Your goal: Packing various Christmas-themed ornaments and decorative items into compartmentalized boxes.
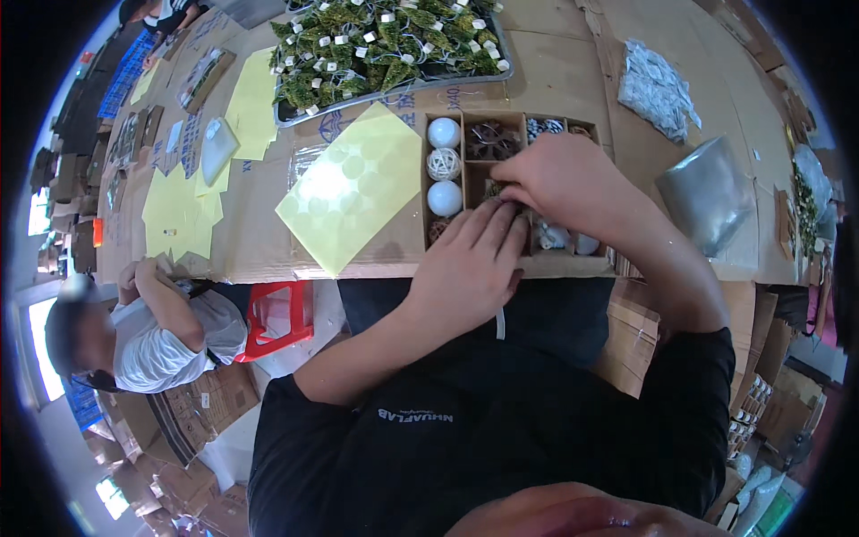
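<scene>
A divided cardboard box (463, 150) lies on the table in front of me, both my hands over its middle compartments. Its left column holds two smooth white balls (444, 198) with a white woven ball (444, 165) between them. Brown dried pieces (492, 141) fill a far compartment, beside dark, white-tipped pine cones (544, 128). My left hand (474, 255) reaches in from the near side, its fingers close together and bent down. From the right, my right hand (559, 183) pinches at the same spot. A bit of greenish material shows there; my fingers hide the rest.
Left of the box lies a yellow sheet of round stickers (358, 183). Beyond it stands a tray (403, 88) heaped with green mossy pieces bearing white blocks. Crumpled silvery plastic (658, 89) and a clear bag (709, 197) lie right. Another person (165, 331) sits left, by a red stool (279, 318).
</scene>
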A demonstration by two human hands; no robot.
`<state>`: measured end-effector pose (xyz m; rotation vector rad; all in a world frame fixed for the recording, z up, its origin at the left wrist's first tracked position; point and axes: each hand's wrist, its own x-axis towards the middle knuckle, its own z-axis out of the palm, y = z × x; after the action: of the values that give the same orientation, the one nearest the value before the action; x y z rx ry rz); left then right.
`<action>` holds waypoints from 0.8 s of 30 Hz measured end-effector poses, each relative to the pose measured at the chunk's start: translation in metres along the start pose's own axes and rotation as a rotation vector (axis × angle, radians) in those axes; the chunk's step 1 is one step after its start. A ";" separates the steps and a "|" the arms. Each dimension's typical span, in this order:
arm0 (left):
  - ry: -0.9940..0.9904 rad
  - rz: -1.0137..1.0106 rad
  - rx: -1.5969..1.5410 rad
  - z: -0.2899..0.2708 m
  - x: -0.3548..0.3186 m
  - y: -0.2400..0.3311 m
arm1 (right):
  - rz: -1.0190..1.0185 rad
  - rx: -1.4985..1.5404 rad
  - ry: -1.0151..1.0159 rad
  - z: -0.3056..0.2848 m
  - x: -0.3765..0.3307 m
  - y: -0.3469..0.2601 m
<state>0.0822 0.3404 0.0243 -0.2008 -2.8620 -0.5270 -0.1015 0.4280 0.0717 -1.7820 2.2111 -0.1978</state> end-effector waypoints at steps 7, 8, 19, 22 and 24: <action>0.128 0.005 -0.170 -0.046 -0.008 -0.008 | 0.041 -0.078 0.398 -0.036 0.125 0.076; 0.199 0.000 -0.202 -0.050 -0.018 -0.017 | -0.081 -0.122 0.346 -0.022 0.153 0.109; 0.552 -0.526 -0.192 -0.031 -0.128 -0.067 | -0.237 0.323 0.364 -0.026 0.208 0.170; 0.570 -0.535 -0.350 -0.019 -0.106 -0.075 | 0.035 0.778 0.291 -0.067 0.176 0.127; 0.572 -0.401 -0.278 -0.022 -0.081 -0.080 | 0.111 0.535 0.317 -0.088 0.157 0.104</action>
<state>0.1510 0.2506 -0.0027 0.4245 -2.2586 -0.8894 -0.2559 0.2919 0.1029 -1.4002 2.1653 -1.0020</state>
